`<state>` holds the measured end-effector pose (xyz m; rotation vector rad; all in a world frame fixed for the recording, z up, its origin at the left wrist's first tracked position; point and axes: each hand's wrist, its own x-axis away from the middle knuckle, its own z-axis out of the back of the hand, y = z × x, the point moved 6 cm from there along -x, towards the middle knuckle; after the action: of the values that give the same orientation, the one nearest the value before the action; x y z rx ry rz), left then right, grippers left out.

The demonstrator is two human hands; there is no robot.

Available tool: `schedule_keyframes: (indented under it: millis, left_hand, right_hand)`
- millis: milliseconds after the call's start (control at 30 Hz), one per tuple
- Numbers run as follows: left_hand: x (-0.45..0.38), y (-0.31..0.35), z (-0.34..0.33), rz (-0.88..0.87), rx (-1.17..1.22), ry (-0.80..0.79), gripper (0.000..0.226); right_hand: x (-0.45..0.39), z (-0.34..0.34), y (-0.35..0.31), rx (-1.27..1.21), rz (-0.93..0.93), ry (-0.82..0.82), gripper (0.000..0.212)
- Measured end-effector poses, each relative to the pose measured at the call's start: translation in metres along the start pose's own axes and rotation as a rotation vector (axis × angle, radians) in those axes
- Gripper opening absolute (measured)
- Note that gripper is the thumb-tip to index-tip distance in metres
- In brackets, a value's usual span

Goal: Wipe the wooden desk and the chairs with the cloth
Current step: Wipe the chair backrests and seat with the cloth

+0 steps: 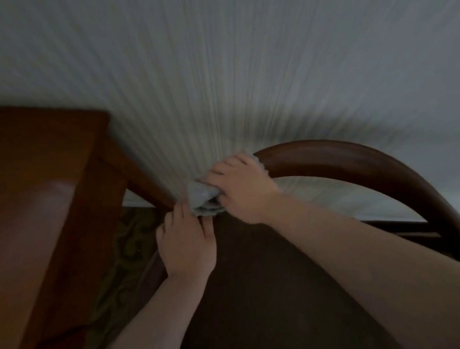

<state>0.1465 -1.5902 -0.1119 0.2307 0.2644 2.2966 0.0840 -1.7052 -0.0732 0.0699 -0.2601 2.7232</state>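
A light blue-grey cloth (204, 199) is bunched against the left end of a dark wooden chair's curved back rail (359, 165). My right hand (242, 189) is shut on the cloth and presses it onto the rail. Just below it, my left hand (186, 245) grips the chair's frame where the rail comes down, fingers curled over it. The chair's dark seat or back panel (258, 281) lies under both forearms. The reddish wooden desk (34, 201) fills the left side, its corner close to the cloth.
A pale striped wall (243, 64) stands right behind the chair and desk. Patterned green carpet (125, 249) shows in the narrow gap between desk and chair. The picture is dim and blurred.
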Motion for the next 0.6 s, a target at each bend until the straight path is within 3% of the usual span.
schedule_keyframes:
  millis: [67, 133, 200, 233, 333, 400, 467, 533, 600]
  left_hand:
    - [0.014, -0.016, 0.004, -0.061, -0.053, 0.022, 0.047]
    - [0.027, -0.029, 0.004, -0.108, -0.096, 0.046, 0.05]
    - [0.037, -0.042, 0.003, -0.069, -0.11, 0.056, 0.054]
    - [0.044, -0.049, 0.001, -0.026, -0.11, 0.064, 0.052]
    - [0.071, -0.068, -0.003, 0.103, -0.099, 0.078, 0.038]
    - [0.092, -0.08, -0.005, 0.144, -0.091, 0.104, 0.043]
    - [0.109, -0.088, -0.002, 0.166, -0.119, 0.111, 0.056]
    - [0.125, -0.093, -0.001, 0.195, -0.143, 0.116, 0.062]
    - [0.137, -0.097, -0.004, 0.242, -0.161, 0.133, 0.061]
  right_hand:
    - [0.017, -0.003, 0.029, 0.029, -0.084, 0.213, 0.056]
    - [0.034, -0.001, 0.053, -0.015, -0.397, 0.422, 0.052]
    - [0.034, -0.004, 0.032, -0.086, -0.608, 0.543, 0.05]
    - [0.024, -0.013, 0.005, -0.114, -0.569, 0.499, 0.052]
    - [0.008, -0.048, -0.102, -0.183, -0.084, 0.263, 0.051]
    - [0.023, -0.061, -0.123, -0.288, 0.104, 0.269, 0.048]
    - [0.038, -0.064, -0.106, -0.226, 0.221, 0.33, 0.049]
    - [0.039, -0.058, -0.077, -0.166, 0.196, 0.433, 0.05]
    - [0.026, -0.047, -0.07, -0.21, 0.01, 0.482, 0.049]
